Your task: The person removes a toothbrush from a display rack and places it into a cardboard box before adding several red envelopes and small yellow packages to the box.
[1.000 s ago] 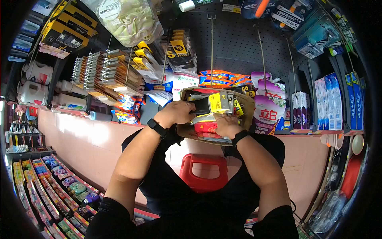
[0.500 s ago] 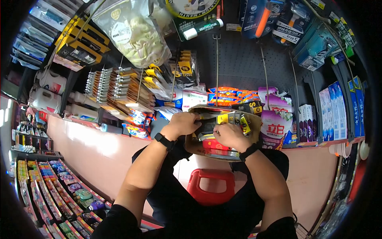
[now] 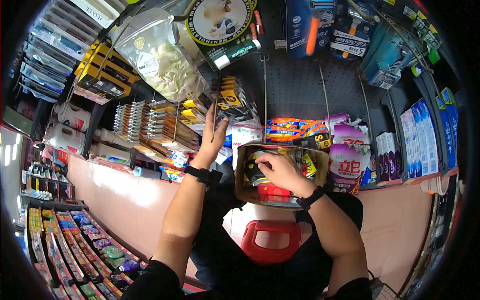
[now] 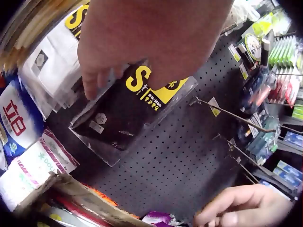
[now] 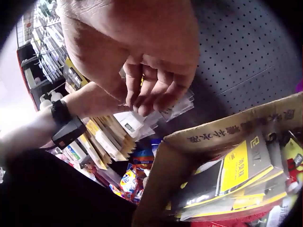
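My left hand (image 3: 214, 137) is raised to the hanging black packets with yellow S labels (image 3: 235, 100), its fingers extended along them. In the left wrist view, the fingers overlap the edge of a clear-wrapped black packet (image 4: 118, 118), the thumb hidden. My right hand (image 3: 282, 172) hovers over an open cardboard box (image 5: 222, 130), with loosely bent fingers and nothing between them. Inside the box lie flat black-and-yellow packets (image 5: 232, 175) and a red package (image 3: 272, 190).
Brown card-backed packs (image 3: 160, 125) hang left of the left hand. Purple detergent bags (image 3: 345, 165) and orange packets (image 3: 290, 130) stand on the shelf behind the box. Bare metal hooks (image 3: 264, 95) stick out from the pegboard (image 3: 295, 85). A red stool (image 3: 272, 242) is below.
My left hand has left the box and moved up and left to the hanging black packets. The right hand has lifted from the box's packets. The head view has shifted.
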Motion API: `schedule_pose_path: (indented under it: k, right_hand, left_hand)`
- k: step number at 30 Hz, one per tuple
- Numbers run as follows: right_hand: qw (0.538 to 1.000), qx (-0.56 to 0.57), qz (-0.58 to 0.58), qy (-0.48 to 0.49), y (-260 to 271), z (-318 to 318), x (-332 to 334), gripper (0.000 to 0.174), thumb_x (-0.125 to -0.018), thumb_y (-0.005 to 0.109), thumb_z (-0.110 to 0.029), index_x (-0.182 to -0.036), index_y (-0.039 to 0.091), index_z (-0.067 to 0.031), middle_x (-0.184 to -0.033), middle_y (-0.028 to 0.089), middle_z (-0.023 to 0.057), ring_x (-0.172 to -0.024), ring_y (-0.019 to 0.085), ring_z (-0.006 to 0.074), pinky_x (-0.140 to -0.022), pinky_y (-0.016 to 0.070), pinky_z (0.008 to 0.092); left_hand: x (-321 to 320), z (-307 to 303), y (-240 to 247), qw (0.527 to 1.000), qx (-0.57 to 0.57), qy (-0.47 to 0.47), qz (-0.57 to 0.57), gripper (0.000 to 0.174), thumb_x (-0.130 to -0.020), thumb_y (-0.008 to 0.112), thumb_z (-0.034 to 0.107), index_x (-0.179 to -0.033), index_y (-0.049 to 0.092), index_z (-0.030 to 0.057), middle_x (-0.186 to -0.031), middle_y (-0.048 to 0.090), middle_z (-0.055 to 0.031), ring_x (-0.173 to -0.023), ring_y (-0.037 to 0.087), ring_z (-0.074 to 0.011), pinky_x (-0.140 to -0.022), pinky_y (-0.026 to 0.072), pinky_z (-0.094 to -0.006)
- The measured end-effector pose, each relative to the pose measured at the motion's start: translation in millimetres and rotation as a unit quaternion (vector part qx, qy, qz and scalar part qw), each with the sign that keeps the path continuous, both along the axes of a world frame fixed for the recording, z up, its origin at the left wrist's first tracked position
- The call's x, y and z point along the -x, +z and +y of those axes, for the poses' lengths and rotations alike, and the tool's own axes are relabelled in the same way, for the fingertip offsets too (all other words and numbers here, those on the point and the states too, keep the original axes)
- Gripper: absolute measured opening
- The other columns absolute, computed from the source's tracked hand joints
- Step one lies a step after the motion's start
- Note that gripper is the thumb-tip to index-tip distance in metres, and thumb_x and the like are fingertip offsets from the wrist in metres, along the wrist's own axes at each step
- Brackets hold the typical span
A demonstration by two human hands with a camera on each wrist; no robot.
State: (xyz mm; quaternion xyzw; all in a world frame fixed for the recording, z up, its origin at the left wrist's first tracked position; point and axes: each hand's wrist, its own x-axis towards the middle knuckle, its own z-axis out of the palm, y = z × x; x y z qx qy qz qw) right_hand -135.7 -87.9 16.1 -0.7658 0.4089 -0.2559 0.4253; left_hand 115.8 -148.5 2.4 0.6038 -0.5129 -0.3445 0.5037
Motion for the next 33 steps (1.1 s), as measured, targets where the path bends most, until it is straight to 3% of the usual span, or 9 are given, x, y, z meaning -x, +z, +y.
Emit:
schedule_pose_path:
  k: [6,9,12,14,17,26,29,30,33]
  right_hand:
    - [0.998,-0.046,-0.038,-0.017,1.2,-3.4,-0.8,0.021,-0.092,0.061,-0.019,-0.107,0.067,-0.0054,-0.103,0.07,0.0162,-0.095,0.067,0.0349,-0.082,0.0532,0.0411]
    - [0.998,-0.047,-0.044,-0.016,-0.4,-3.0,-0.9,0.02,-0.093,0.061,-0.019,-0.107,0.067,-0.0053,-0.104,0.07,0.0164,-0.096,0.067,0.0349,-0.082,0.0533,0.0407]
    - [0.998,-0.048,-0.044,-0.015,-4.1,-2.4,-2.0,0.02,-0.093,0.061,-0.018,-0.107,0.066,-0.005,-0.104,0.07,0.0168,-0.096,0.067,0.035,-0.082,0.0533,0.0408]
    - [0.998,-0.047,-0.046,-0.016,-3.8,-2.2,-1.8,0.021,-0.093,0.061,-0.019,-0.107,0.066,-0.005,-0.103,0.07,0.017,-0.096,0.067,0.0351,-0.082,0.0533,0.0407]
    - [0.997,-0.052,-0.046,-0.017,-4.6,-1.9,-1.7,0.021,-0.093,0.061,-0.019,-0.107,0.066,-0.005,-0.103,0.07,0.0174,-0.095,0.067,0.0351,-0.081,0.0534,0.0407]
    - [0.997,-0.063,-0.031,-0.015,-0.9,-1.0,-1.9,0.021,-0.093,0.06,-0.019,-0.107,0.067,-0.0054,-0.102,0.07,0.0174,-0.094,0.068,0.0347,-0.081,0.0533,0.0405]
    - [0.998,-0.058,-0.034,-0.013,-4.2,-1.5,-2.2,0.021,-0.093,0.06,-0.018,-0.108,0.067,-0.0053,-0.102,0.07,0.0172,-0.094,0.068,0.0346,-0.081,0.0533,0.0405]
    - [0.997,-0.057,-0.042,-0.014,-5.8,-1.4,-2.7,0.021,-0.093,0.06,-0.018,-0.108,0.067,-0.0052,-0.103,0.07,0.017,-0.094,0.068,0.0346,-0.081,0.0533,0.0404]
    - [0.997,-0.069,-0.044,-0.016,-6.7,-1.3,-3.3,0.021,-0.092,0.06,-0.018,-0.108,0.067,-0.0052,-0.103,0.07,0.0171,-0.095,0.068,0.0346,-0.081,0.0533,0.0402]
  left_hand:
    - [-1.5,-4.9,3.6,0.997,-0.031,-0.034,0.062,0.059,-0.099,0.058,0.017,-0.15,0.03,0.0116,-0.144,0.045,-0.0143,-0.124,0.048,-0.0218,-0.102,0.0406,-0.0346]
    - [3.8,-6.3,7.8,0.999,0.042,-0.021,0.023,0.055,-0.099,0.058,0.016,-0.148,0.033,0.0114,-0.138,0.047,-0.0138,-0.122,0.048,-0.0212,-0.102,0.0403,-0.0337]
    - [3.6,-5.6,12.7,0.994,-0.037,-0.03,0.102,0.066,-0.095,0.064,0.014,-0.149,0.028,0.0057,-0.132,0.052,-0.0107,-0.119,0.049,-0.0204,-0.099,0.042,-0.0326]
    - [1.1,-7.9,4.2,0.995,-0.022,-0.015,0.093,0.053,-0.093,0.067,0.015,-0.139,0.041,0.0068,-0.113,0.057,-0.0047,-0.102,0.053,-0.0148,-0.086,0.0444,-0.0289]
    - [11.0,-1.3,24.6,0.996,-0.035,-0.044,0.075,0.048,-0.094,0.068,0.016,-0.135,0.044,0.0051,-0.102,0.059,-0.0039,-0.095,0.056,-0.0132,-0.086,0.0442,-0.0265]
    - [-6.3,-0.2,19.7,0.983,-0.062,-0.038,0.169,0.014,-0.096,0.062,0.014,-0.108,0.059,0.0087,-0.097,0.06,-0.0017,-0.09,0.059,-0.0134,-0.078,0.0525,-0.0323]
    - [-12.2,4.1,17.6,0.974,-0.095,0.019,0.204,0.007,-0.095,0.058,0.008,-0.102,0.061,0.0093,-0.088,0.064,0.0005,-0.087,0.062,-0.0105,-0.076,0.0508,-0.0283]
    - [-13.9,2.8,17.0,0.977,-0.105,0.034,0.18,0.009,-0.095,0.053,0.007,-0.102,0.059,0.0084,-0.093,0.061,-0.0016,-0.086,0.06,-0.0149,-0.08,0.0537,-0.0338]
    - [-20.1,5.0,19.3,0.966,-0.142,0.03,0.212,0.012,-0.095,0.049,0.007,-0.101,0.059,0.0061,-0.088,0.061,-0.0026,-0.079,0.06,-0.0152,-0.079,0.0535,-0.035]
